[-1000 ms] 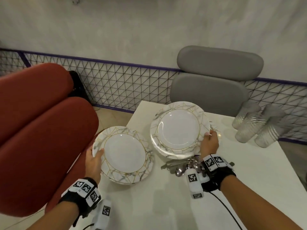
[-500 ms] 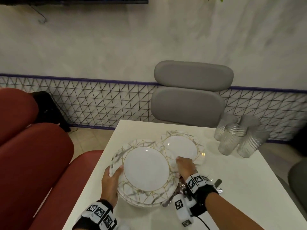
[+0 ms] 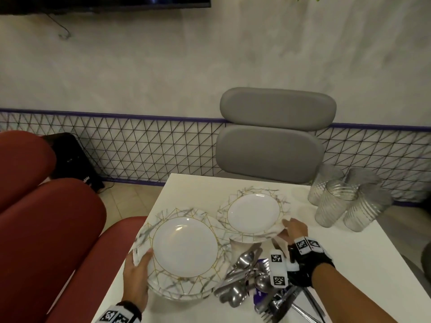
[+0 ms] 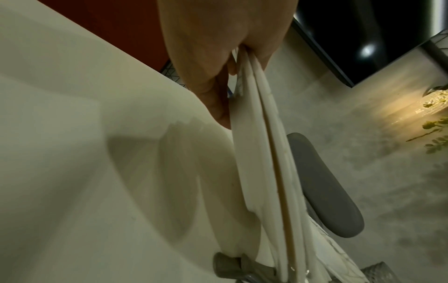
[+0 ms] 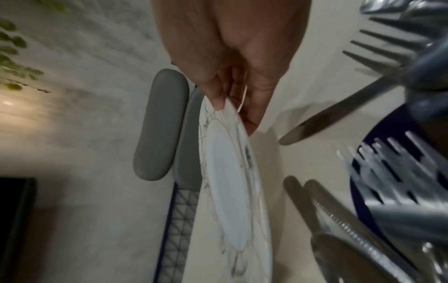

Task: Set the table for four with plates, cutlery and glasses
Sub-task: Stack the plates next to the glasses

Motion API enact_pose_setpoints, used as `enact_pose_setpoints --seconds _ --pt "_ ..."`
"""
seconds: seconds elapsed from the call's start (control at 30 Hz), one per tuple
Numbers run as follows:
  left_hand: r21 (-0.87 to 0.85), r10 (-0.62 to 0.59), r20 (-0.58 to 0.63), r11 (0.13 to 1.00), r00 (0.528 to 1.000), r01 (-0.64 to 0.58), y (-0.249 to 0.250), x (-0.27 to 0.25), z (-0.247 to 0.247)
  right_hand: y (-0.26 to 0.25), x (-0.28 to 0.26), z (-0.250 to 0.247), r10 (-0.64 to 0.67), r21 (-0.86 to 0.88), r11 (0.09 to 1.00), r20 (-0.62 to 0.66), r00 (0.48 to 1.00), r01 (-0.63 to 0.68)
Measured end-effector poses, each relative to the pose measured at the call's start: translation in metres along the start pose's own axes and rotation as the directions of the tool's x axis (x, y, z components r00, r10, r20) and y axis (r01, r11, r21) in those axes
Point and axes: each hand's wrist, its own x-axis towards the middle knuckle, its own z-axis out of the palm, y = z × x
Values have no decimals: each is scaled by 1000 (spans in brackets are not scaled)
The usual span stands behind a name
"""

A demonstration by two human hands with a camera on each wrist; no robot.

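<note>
Plates step: left hand (image 3: 137,275) grips the plate stack (image 3: 184,252), right hand (image 3: 292,231) pinches 1 plate (image 3: 253,216); next it needs setting down by the grey chair (image 3: 272,141)

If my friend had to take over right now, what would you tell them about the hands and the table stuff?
Left hand grips the near-left stack of plates, more than one by the left wrist view.
Right hand pinches the rim of a single plate toward the grey chair.
Cutlery lies heaped near the front edge; glasses are clustered at the far right corner.
Done: no place is fully set.
Left: spread the plates, then cutlery and glasses for four.
</note>
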Motion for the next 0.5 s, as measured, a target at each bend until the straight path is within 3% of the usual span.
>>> enact_pose_setpoints --seconds 0.1,0.23,0.33,0.5 --pt "-28 11 4 1000 1000 -11 8 -7 2 -3 -10 -6 -59 94 993 -149 987 73" --pt "-31 17 24 999 1000 -16 16 -17 9 -6 -43 -19 -125 309 934 -183 975 178" --pt "-25 19 103 1000 995 -16 19 -30 24 -3 -69 -30 -129 446 880 -106 986 163" --pt "-21 15 252 1000 968 -10 13 -60 65 22 -91 -54 -11 321 947 59 998 -9"
